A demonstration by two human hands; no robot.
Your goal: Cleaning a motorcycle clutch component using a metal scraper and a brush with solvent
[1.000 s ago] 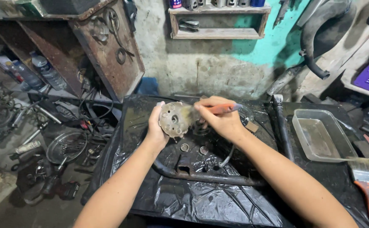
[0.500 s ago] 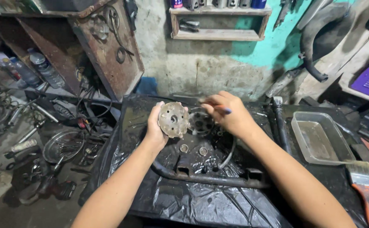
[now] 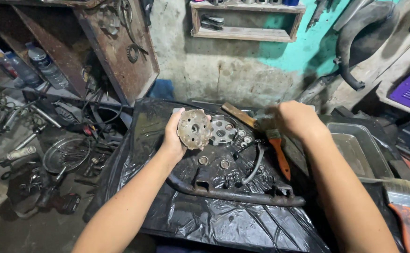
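Two hands work: your left hand (image 3: pixel 174 136) grips a round metal disc (image 3: pixel 194 129) upright; your right hand (image 3: pixel 295 119) closes around the orange-handled brush (image 3: pixel 277 152) just beside it.

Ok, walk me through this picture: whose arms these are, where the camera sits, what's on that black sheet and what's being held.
No machine here: the arms belong to one person, filmed by a camera on their head looking down. The left hand holds up a round, grimy metal disc with holes. The right hand is blurred; it sits at the bristle end of an orange-handled paintbrush, though the grip itself is unclear. The work surface is covered in black plastic sheeting. On it lie a second round metal plate, a few small rings and a long bent metal bar. To the right sit a metal tray and another paintbrush.
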